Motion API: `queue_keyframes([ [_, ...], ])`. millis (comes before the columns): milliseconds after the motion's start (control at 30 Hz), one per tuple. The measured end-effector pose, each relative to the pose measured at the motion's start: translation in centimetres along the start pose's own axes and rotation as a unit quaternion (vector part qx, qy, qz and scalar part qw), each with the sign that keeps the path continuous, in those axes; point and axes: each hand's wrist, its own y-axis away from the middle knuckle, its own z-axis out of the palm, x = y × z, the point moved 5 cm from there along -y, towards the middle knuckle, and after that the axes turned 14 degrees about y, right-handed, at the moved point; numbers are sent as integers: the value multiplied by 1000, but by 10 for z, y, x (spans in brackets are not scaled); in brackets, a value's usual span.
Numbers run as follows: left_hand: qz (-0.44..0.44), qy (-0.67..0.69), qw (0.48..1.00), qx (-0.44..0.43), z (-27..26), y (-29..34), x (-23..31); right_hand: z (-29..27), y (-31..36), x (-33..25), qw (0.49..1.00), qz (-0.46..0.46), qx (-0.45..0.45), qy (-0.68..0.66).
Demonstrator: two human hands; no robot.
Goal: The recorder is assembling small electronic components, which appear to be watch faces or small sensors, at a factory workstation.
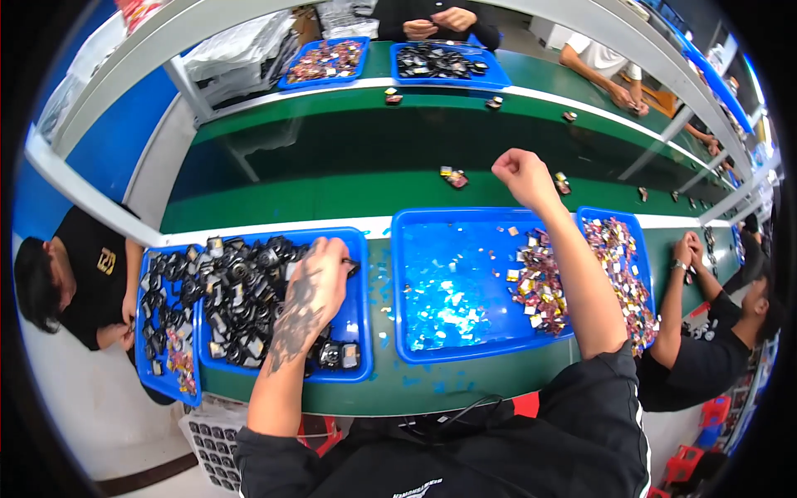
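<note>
My left hand point(320, 278) is closed over a blue tray point(363, 249) heaped with small black round-faced device parts point(237, 286). A black part point(353, 267) shows at its fingertips, partly covered by the fingers. My right hand point(527, 181) is raised above the green conveyor belt point(349, 192), fingers curled together with nothing visible in them. To its left on the belt lies a small part with a yellow and reddish label point(455, 177); a similar labelled part point(562, 183) sits just right of my wrist. Below my right forearm is a blue tray point(402, 282) with small labelled pieces point(538, 286) along its right side.
Another blue tray point(614, 217) full of labelled pieces adjoins on the right, and a smaller one point(189, 386) overlaps on the left. Co-workers sit left point(100, 266), right point(706, 340) and across the belt point(432, 21). Metal frame bars point(91, 187) surround the bench.
</note>
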Motion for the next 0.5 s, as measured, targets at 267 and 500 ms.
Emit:
queue_keyframes([
  [267, -155, 684, 713, -33, 38, 2, 51, -12, 67, 29, 957, -89, -114, 251],
  [500, -170, 669, 721, -56, 65, 6, 45, 2, 75, 49, 938, -114, -74, 319],
])
